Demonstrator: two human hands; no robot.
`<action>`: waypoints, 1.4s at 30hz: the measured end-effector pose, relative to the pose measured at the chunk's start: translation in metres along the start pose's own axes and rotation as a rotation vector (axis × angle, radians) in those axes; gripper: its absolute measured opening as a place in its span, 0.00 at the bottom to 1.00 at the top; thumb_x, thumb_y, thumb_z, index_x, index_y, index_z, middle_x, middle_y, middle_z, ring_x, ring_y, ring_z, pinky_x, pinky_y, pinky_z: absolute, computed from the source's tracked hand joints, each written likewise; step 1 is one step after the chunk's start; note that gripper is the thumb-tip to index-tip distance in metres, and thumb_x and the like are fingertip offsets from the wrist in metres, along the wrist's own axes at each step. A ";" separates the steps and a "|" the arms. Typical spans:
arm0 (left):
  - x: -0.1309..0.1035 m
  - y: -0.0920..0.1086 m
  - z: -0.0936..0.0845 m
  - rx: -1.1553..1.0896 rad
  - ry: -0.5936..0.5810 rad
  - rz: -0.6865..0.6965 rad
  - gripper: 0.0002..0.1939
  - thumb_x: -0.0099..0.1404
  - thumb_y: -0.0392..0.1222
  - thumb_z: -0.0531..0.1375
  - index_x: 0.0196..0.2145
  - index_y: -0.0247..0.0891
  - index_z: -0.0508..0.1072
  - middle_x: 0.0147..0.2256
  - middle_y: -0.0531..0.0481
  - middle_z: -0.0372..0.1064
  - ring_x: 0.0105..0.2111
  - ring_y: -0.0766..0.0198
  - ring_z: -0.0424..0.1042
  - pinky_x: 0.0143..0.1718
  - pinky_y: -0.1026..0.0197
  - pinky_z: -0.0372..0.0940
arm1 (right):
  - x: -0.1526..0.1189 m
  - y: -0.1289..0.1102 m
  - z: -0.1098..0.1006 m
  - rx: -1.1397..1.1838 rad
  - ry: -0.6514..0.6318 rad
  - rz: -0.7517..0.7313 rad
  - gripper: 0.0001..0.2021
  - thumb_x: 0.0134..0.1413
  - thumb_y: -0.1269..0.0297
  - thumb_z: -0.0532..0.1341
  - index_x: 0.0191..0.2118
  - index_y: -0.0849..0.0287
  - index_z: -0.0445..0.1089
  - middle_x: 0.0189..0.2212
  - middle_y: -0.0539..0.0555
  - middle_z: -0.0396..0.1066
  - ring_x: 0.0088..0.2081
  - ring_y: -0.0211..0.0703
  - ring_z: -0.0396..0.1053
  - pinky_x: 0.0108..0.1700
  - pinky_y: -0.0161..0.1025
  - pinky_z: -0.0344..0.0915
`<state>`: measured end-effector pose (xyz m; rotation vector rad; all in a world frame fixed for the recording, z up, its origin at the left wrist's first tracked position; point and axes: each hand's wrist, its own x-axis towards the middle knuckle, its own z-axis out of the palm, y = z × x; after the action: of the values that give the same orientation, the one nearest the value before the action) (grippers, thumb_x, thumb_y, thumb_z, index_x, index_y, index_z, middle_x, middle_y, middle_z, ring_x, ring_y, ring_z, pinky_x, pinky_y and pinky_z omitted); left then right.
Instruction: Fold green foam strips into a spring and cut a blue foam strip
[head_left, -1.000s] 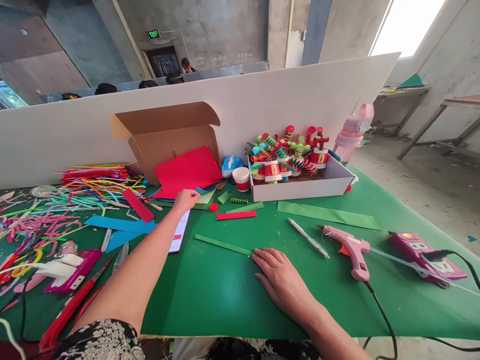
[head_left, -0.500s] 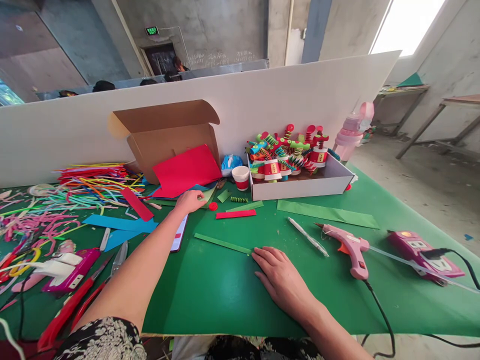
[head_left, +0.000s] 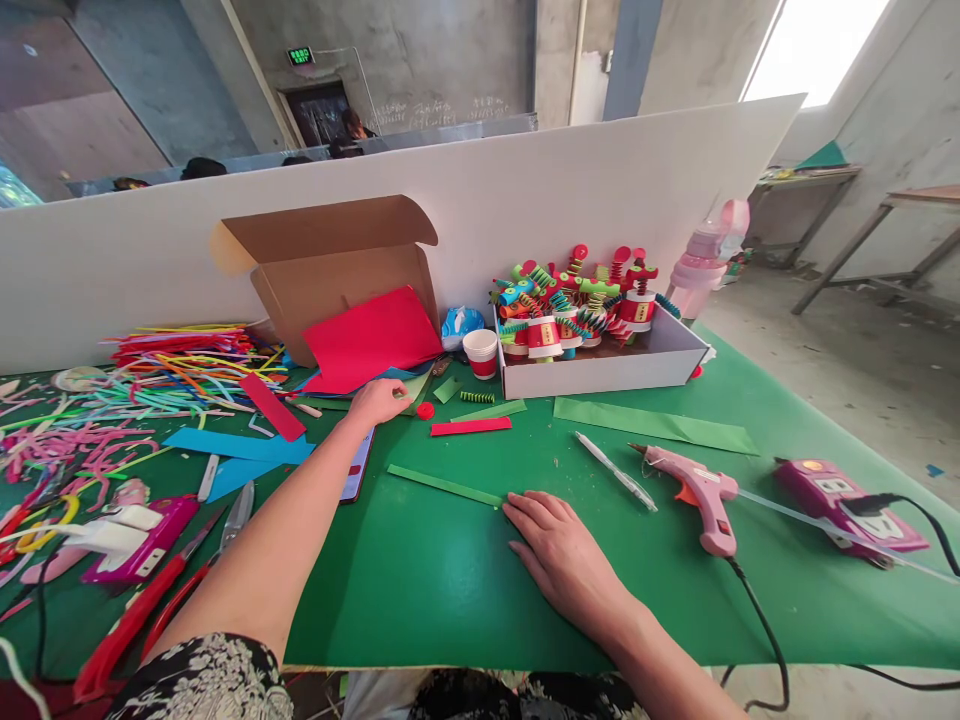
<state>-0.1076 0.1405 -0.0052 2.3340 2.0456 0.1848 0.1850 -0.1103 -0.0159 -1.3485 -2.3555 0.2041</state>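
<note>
My left hand point(head_left: 379, 402) is at the back of the table with its fingers bent together at the edge of a piece of green paper point(head_left: 418, 390). What lies between those fingertips is hidden. A small red disc point(head_left: 425, 411) is just to their right. Under my left forearm a phone point(head_left: 358, 468) is partly covered. My right hand point(head_left: 561, 552) rests flat on the table, fingers stretched out, its fingertips at the right end of a narrow green paper strip point(head_left: 442, 485). Behind that strip are a short red strip point(head_left: 471, 427) and a small green paper coil point(head_left: 477, 397).
A white box point(head_left: 600, 376) of paper-cup figures stands at the back beside a paper cup point(head_left: 481, 355). A pink glue gun point(head_left: 697, 492) and a white pen-like tool point(head_left: 616, 472) lie right. Red-handled shears point(head_left: 142, 600), a power strip point(head_left: 142, 540) and pipe cleaners point(head_left: 187, 370) crowd the left.
Both hands stay nearly where they were. My left fingers shift only slightly at the green paper, and the whole view tilts a little.
</note>
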 end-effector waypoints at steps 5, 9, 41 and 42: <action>0.002 -0.001 0.001 0.029 0.004 -0.007 0.14 0.55 0.52 0.61 0.37 0.46 0.79 0.38 0.48 0.78 0.39 0.54 0.74 0.35 0.62 0.64 | 0.000 0.000 0.000 0.003 0.005 -0.004 0.18 0.61 0.68 0.56 0.56 0.59 0.68 0.53 0.61 0.71 0.54 0.52 0.67 0.55 0.52 0.67; 0.002 -0.001 0.002 0.025 0.000 -0.009 0.14 0.56 0.51 0.60 0.37 0.45 0.79 0.37 0.47 0.78 0.39 0.53 0.74 0.34 0.61 0.64 | 0.001 -0.001 -0.001 -0.004 -0.012 0.002 0.18 0.61 0.68 0.56 0.55 0.60 0.68 0.54 0.61 0.70 0.54 0.53 0.67 0.55 0.52 0.67; 0.012 -0.022 0.014 -0.198 0.009 0.230 0.09 0.52 0.45 0.61 0.33 0.42 0.74 0.40 0.50 0.76 0.43 0.56 0.73 0.45 0.59 0.66 | 0.000 0.000 0.000 0.004 -0.006 0.001 0.17 0.62 0.67 0.56 0.55 0.60 0.68 0.54 0.61 0.70 0.54 0.53 0.67 0.55 0.52 0.67; 0.012 -0.023 0.014 -0.168 0.007 0.252 0.08 0.54 0.45 0.61 0.32 0.43 0.76 0.40 0.50 0.76 0.44 0.55 0.73 0.45 0.59 0.66 | 0.000 0.000 0.000 0.003 -0.003 0.000 0.17 0.62 0.67 0.56 0.55 0.60 0.68 0.53 0.61 0.71 0.54 0.53 0.67 0.55 0.52 0.67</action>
<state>-0.1270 0.1558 -0.0210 2.4777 1.6595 0.3563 0.1851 -0.1098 -0.0160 -1.3475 -2.3565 0.2101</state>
